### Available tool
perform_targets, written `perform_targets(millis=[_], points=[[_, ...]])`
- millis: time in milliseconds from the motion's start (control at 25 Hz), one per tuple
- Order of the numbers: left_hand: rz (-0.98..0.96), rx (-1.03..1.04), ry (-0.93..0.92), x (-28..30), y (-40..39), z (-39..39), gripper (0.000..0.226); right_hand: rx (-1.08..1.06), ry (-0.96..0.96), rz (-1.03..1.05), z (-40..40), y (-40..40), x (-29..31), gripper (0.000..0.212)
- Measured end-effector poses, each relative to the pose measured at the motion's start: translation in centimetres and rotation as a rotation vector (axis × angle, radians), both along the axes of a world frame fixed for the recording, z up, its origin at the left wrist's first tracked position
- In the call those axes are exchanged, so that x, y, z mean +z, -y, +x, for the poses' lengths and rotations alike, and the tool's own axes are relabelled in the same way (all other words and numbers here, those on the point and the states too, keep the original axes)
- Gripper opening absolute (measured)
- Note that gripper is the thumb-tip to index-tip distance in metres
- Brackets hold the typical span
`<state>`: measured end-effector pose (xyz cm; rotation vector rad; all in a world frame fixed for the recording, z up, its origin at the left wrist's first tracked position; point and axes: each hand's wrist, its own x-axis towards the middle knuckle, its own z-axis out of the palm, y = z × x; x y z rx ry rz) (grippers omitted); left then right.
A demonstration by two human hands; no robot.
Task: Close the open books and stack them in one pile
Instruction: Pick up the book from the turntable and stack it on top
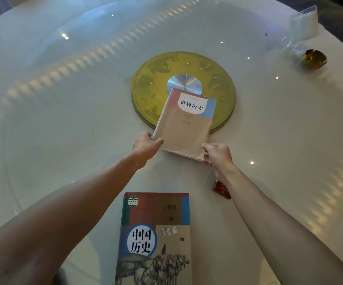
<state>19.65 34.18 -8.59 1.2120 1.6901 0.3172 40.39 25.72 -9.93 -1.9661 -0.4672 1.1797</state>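
The closed tan paperback titled 世界历史 (185, 122) lies partly over the round gold disc (184, 89); left hand (146, 145) and right hand (217, 154) grip its near corners; the closed paperback titled 中国历史 (156, 239) lies nearer on the white table (63, 120).

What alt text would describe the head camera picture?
Two bare hands, left hand and right hand, grip the near corners of a closed history book lying partly on a yellow disc. A second closed book lies nearer on the white table.
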Motion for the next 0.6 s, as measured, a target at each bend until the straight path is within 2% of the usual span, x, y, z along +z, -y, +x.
perform_targets(millis=[120,360,480,560,600], points=[[-0.029,0.01,0.072,-0.3,0.0,-0.3,0.035,0.043,0.055,-0.046,0.0,-0.2,0.1,0.046],[-0.176,0.143,0.477,0.5,2.4,-1.8,0.004,0.202,0.209,-0.151,-1.4,1.5,-0.1,0.026],[-0.222,0.166,0.725,2.0,3.5,-2.5,0.007,0.171,0.274,-0.123,-2.4,2.4,0.4,0.034],[-0.237,0.153,0.844,3.5,4.2,-3.4,0.009,0.078,0.169,-0.078,-3.0,2.9,1.5,0.034],[-0.24,0.144,0.864,4.2,4.6,-3.8,0.01,0.026,0.045,-0.046,-3.2,3.0,2.2,0.032]])
